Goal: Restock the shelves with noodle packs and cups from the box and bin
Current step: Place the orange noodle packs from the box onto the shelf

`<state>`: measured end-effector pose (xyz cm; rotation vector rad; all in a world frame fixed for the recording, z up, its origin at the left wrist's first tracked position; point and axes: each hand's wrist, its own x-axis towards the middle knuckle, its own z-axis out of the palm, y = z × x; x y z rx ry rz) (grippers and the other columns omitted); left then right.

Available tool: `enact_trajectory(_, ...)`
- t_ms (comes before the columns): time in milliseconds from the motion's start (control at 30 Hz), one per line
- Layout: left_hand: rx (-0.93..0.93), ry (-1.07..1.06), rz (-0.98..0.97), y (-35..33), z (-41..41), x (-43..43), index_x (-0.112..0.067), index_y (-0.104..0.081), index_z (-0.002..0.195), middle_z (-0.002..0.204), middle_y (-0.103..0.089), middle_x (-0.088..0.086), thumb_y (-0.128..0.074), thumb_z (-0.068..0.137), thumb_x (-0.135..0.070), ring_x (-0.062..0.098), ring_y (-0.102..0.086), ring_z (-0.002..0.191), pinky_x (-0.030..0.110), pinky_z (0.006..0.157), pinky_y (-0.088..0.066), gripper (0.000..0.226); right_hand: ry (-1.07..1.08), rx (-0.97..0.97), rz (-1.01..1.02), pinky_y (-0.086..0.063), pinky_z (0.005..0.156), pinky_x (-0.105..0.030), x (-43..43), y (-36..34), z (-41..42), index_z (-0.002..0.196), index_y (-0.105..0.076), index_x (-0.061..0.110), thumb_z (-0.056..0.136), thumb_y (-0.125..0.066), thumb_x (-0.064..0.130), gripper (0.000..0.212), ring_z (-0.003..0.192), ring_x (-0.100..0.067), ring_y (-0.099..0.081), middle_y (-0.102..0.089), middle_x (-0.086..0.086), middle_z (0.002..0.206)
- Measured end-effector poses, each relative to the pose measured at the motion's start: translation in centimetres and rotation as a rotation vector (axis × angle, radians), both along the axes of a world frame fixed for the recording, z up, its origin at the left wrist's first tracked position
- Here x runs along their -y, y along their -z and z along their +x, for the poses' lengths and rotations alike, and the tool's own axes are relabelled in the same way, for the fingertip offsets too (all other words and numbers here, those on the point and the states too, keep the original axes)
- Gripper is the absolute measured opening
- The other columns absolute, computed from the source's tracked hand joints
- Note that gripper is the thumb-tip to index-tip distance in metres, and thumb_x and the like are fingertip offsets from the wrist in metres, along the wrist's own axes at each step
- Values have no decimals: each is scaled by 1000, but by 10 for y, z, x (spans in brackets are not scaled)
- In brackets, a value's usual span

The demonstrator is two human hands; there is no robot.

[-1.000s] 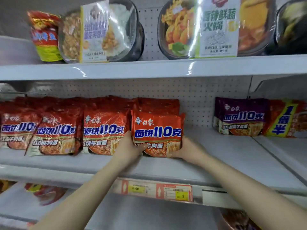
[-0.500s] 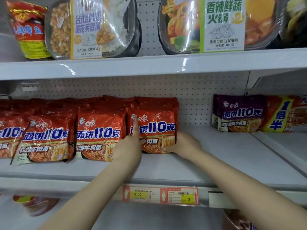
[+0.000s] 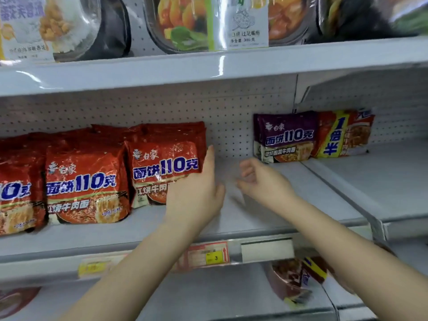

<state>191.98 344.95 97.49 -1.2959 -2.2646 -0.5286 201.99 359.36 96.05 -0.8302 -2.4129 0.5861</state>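
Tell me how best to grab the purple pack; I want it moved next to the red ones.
Pinch the purple pack by its top edge or left side, coming from the front-left. It stands upright against the back panel, its left side faces bare shelf, and an orange pack crowds its right side.

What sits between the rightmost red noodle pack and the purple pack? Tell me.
In the head view, only both hands: the left hand rests on the red noodle pack; the right hand hovers over bare shelf, short of the purple pack.
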Motion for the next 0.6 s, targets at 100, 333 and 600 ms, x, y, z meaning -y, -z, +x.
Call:
enact_trajectory(100,28,162,57,6,42,-17,-31,-9,157,80,-69,-1,-43,98,-47,27,-67,73,32,56,-41,69,50,-136,80,-51,91,-41,-12,4,50,127,-53,27,87,-66,37,43,106,-12,-59,-62,11,116)
enact_trajectory(333,421,580,67,47,142,-60,-39,-30,146,65,-64,-11,-54,96,-39,10,-63,68,39,66,-52,55,281,-254,121,-39,94,-30,-46,45,181,123,-59,19,91,-64,29,33,118,-17,-52,-62,4,122)
enact_trajectory(600,626,916,-4,125,267,-108,-41,-34,100,62,-57,-6,-59,95,-32,11,-58,56,42,56,-49,28,414,-376,233,-34,107,-24,-57,125,320,121,-60,6,90,-62,17,33,123,-17,-48,-57,-7,127)
